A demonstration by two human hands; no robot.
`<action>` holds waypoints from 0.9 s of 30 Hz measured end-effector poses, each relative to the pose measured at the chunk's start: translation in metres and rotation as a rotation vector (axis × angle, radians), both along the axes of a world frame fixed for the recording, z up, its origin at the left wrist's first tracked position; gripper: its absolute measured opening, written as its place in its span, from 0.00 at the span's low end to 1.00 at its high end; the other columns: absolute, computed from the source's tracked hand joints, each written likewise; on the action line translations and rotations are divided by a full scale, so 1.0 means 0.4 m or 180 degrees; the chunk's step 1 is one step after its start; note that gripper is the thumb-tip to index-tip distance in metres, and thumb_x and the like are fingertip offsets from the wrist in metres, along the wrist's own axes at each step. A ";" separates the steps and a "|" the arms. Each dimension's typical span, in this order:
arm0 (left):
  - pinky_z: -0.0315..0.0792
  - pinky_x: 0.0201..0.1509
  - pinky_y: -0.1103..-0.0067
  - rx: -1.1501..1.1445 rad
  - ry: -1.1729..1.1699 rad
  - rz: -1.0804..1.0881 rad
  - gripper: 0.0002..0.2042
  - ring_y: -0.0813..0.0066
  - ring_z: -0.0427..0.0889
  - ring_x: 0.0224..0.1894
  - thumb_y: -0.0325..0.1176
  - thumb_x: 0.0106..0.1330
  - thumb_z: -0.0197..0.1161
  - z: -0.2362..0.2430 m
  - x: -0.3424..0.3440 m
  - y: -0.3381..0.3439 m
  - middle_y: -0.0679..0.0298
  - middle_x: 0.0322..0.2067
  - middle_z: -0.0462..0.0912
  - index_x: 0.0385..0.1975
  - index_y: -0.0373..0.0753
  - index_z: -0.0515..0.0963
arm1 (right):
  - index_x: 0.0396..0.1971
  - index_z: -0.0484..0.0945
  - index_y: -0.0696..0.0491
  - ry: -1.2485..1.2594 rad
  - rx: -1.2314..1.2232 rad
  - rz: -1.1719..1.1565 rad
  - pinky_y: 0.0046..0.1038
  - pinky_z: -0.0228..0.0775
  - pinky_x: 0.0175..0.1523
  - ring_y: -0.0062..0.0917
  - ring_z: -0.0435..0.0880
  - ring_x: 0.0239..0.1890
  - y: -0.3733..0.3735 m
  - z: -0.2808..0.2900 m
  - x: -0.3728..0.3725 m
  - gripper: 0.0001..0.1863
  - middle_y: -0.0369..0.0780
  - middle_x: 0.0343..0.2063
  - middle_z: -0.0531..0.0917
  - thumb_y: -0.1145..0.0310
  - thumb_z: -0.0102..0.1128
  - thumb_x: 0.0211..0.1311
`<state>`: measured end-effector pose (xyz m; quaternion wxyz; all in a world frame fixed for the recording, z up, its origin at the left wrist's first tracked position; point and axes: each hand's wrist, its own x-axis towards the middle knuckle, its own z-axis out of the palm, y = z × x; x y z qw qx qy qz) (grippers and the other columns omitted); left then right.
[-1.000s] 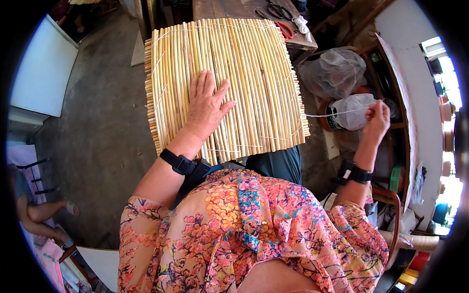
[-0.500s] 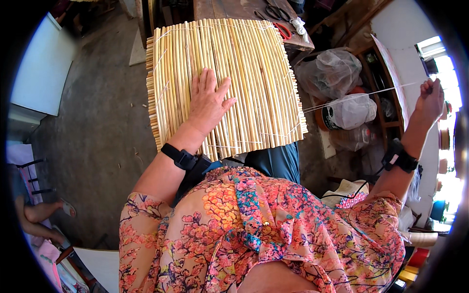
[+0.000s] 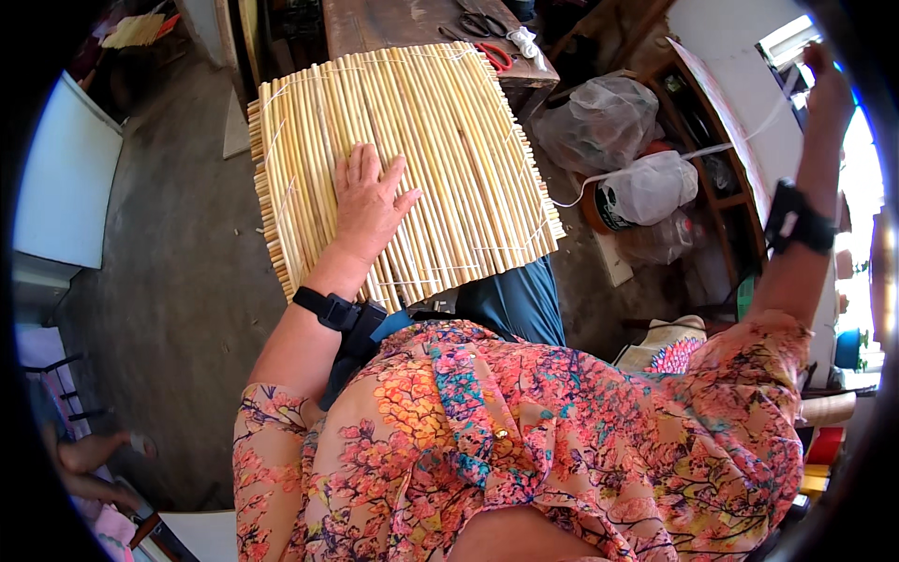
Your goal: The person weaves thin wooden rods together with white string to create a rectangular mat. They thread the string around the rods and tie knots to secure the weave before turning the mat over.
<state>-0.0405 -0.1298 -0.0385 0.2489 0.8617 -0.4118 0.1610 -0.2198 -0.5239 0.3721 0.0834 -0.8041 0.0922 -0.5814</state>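
A square mat of pale yellow stalks (image 3: 449,169) lies across my lap, with white stitches showing near its edges. My left hand (image 3: 367,201) rests flat on the middle of it, fingers stretched out. A white cord (image 3: 646,166) leaves the mat's right edge, sags a little and runs up toward my right hand (image 3: 828,82). That hand is raised high at the far right, against the bright window. Its fingers are closed and small in the picture; the cord blurs close to them.
Beyond the mat stands a dark wooden table (image 3: 393,28), holding black scissors (image 3: 484,23), red-handled scissors (image 3: 494,58) and a white bundle (image 3: 527,45). Plastic bags (image 3: 599,122) and a wooden shelf (image 3: 716,140) are at the right. Another person's legs (image 3: 94,454) show at lower left.
My right hand has risen farther up and out, drawing the cord with it. The cord, taut before, now curves. My left hand has stayed on the mat as the whole view shifted.
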 end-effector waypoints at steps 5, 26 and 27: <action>0.43 0.65 0.59 0.0021 -0.0158 0.0148 0.25 0.49 0.54 0.62 0.50 0.57 0.56 -0.006 -0.004 0.022 0.44 0.56 0.61 0.51 0.43 0.70 | 0.31 0.72 0.53 0.0771 0.2074 0.1695 0.19 0.63 0.22 0.17 0.72 0.18 0.228 -0.438 0.157 0.08 0.37 0.19 0.76 0.64 0.50 0.62; 0.45 0.64 0.59 -0.0339 -0.0344 0.0080 0.25 0.50 0.55 0.61 0.50 0.57 0.57 0.016 0.035 0.023 0.45 0.55 0.61 0.51 0.42 0.71 | 0.20 0.77 0.57 0.2536 0.1518 0.0153 0.29 0.70 0.35 0.31 0.79 0.27 0.271 -0.782 0.341 0.14 0.43 0.21 0.80 0.61 0.65 0.40; 0.45 0.64 0.59 -0.0336 -0.0354 0.0084 0.25 0.50 0.55 0.61 0.50 0.57 0.57 0.018 0.038 0.023 0.45 0.55 0.61 0.51 0.42 0.71 | 0.20 0.77 0.57 0.2527 0.1519 0.0160 0.29 0.70 0.35 0.31 0.79 0.27 0.272 -0.779 0.346 0.14 0.43 0.21 0.80 0.61 0.65 0.40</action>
